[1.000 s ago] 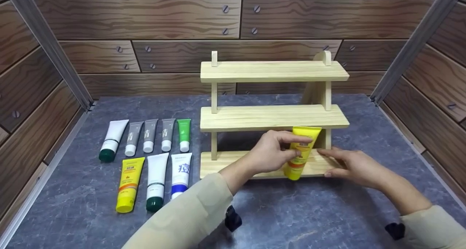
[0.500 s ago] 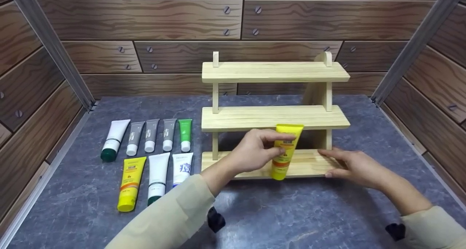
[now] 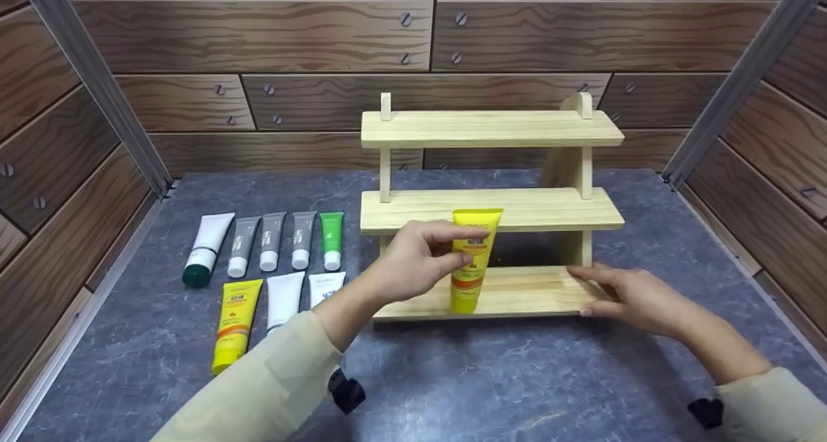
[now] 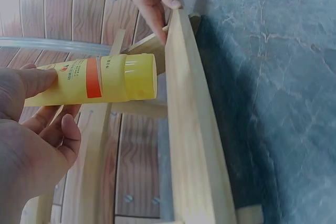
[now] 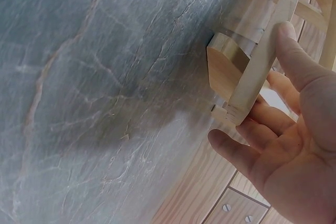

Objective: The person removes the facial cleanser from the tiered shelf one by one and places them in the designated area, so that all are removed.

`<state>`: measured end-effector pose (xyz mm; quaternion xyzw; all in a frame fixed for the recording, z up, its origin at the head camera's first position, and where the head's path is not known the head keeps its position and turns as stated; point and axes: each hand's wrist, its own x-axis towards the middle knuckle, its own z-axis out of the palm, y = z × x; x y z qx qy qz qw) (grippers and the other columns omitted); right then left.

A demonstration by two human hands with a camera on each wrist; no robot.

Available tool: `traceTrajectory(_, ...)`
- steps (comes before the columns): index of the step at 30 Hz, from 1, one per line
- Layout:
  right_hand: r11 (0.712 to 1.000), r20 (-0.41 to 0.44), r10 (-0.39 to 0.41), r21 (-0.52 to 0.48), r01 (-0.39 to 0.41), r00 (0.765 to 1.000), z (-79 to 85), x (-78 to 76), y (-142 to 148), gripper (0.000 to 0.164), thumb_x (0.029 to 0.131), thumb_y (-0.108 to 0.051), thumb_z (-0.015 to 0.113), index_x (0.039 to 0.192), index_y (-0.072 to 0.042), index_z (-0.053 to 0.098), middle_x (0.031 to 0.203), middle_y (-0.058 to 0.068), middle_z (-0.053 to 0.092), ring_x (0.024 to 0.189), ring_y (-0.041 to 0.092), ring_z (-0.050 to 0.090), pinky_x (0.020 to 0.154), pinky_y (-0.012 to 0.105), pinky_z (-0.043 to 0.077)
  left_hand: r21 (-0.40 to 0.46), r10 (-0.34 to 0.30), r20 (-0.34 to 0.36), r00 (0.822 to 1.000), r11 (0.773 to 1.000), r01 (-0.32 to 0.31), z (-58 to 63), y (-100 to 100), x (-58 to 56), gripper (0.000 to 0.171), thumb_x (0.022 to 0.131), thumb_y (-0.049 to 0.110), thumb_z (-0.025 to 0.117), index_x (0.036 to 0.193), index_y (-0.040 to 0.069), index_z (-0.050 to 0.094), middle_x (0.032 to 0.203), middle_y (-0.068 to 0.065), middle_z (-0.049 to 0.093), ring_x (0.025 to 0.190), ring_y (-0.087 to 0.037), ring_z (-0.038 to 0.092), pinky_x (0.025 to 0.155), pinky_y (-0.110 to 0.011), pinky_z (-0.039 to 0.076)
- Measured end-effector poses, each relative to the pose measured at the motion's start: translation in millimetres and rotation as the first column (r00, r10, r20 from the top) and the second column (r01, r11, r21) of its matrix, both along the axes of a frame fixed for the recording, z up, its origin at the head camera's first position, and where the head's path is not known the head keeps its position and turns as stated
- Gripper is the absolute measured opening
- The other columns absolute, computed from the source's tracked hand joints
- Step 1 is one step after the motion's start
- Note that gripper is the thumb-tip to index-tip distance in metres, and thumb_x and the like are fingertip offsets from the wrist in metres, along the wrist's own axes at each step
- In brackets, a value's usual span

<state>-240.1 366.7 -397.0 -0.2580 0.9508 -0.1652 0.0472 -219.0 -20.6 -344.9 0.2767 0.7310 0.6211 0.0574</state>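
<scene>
My left hand (image 3: 413,264) pinches a yellow squeeze tube (image 3: 466,284) between thumb and fingers, cap downward, at the front of the wooden three-tier display shelf (image 3: 530,292). In the left wrist view a narrow gap shows between the tube's yellow cap (image 4: 140,77) and the lowest board (image 4: 191,129). The right hand (image 3: 639,300) grips the right end of that board. Seen from the right wrist, its thumb lies on the board's edge (image 5: 262,66) and the fingers reach under it.
Left of the shelf lie two rows of tubes: a second yellow tube (image 3: 236,326), white tubes (image 3: 284,296), several small grey tubes (image 3: 271,235) and a green tube (image 3: 331,235). The left sleeve (image 3: 258,377) covers part of the front row. Wood-patterned walls (image 3: 323,35) enclose the grey table (image 3: 491,390).
My left hand has carried the upright yellow tube leftward along the front of the lowest board. The left sleeve now covers more of the front row. The right hand stays on the board's end.
</scene>
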Motion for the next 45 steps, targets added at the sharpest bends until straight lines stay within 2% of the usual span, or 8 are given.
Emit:
traceTrajectory(5,1.000,-0.009,0.002,0.009,-0.001,1.000,-0.4,-1.1,0,0.073,0.092,-0.047,0.081,0.151,-0.009,0.060,0.149,0.037,0.050,0.133,0.060,0.050,0.106,0.074,0.039,0.010,0.010,-0.021,1.000,1.000,-0.010,7.7,-14,2.9,0.039,0.097,-0.010,0.068,0.134,0.003,0.073,0.130,-0.017,0.072,0.113,-0.025,0.072,0.094,-0.036,0.059)
traceTrajectory(9,1.000,-0.018,0.006,0.017,-0.006,1.000,-1.0,-2.1,0,0.072,0.092,-0.045,0.081,0.150,-0.009,0.060,0.147,0.039,0.049,0.131,0.062,0.051,0.104,0.075,0.041,-0.017,0.033,-0.021,0.999,0.999,-0.033,14.9,-27,6.1,0.039,0.098,-0.009,0.067,0.135,0.005,0.073,0.132,-0.015,0.072,0.113,-0.025,0.072,0.093,-0.037,0.060)
traceTrajectory(18,1.000,-0.018,0.011,0.006,-0.011,1.000,0.3,-1.4,-1,0.072,0.091,-0.044,0.082,0.149,-0.007,0.061,0.147,0.038,0.050,0.131,0.059,0.052,0.105,0.072,0.041,-0.090,0.117,-0.068,0.991,0.988,-0.123,28.4,-62,16.2,0.040,0.099,-0.003,0.068,0.135,0.013,0.074,0.130,-0.009,0.073,0.091,-0.021,0.067,0.074,-0.033,0.057)
traceTrajectory(22,1.000,-0.023,0.009,0.009,-0.009,1.000,0.8,-1.6,-1,0.072,0.091,-0.044,0.082,0.149,-0.007,0.061,0.147,0.038,0.051,0.132,0.059,0.052,0.105,0.072,0.041,-0.102,0.155,-0.090,0.984,0.981,-0.163,32.8,-77,20.5,0.040,0.098,-0.003,0.069,0.134,0.012,0.075,0.128,-0.011,0.073,0.092,-0.023,0.067,0.077,-0.035,0.059)
traceTrajectory(32,1.000,-0.025,0.010,0.007,-0.010,1.000,-1.1,-1.9,0,0.072,0.091,-0.045,0.082,0.149,-0.008,0.061,0.146,0.036,0.054,0.131,0.058,0.053,0.105,0.072,0.042,-0.163,0.272,-0.146,0.951,0.942,-0.294,35.7,-120,28.8,0.038,0.100,0.001,0.069,0.136,0.013,0.074,0.137,-0.009,0.069,0.101,-0.028,0.066,0.083,-0.036,0.057)
traceTrajectory(45,1.000,-0.034,0.009,-0.004,-0.009,0.999,-1.5,-2.0,0,0.071,0.090,-0.044,0.083,0.147,-0.007,0.063,0.144,0.037,0.054,0.130,0.059,0.054,0.105,0.073,0.042,-0.200,0.409,-0.110,0.906,0.884,-0.423,43.8,-176,46.4,0.039,0.104,0.007,0.067,0.142,0.016,0.070,0.137,-0.009,0.068,0.102,-0.029,0.064,0.084,-0.028,0.058)
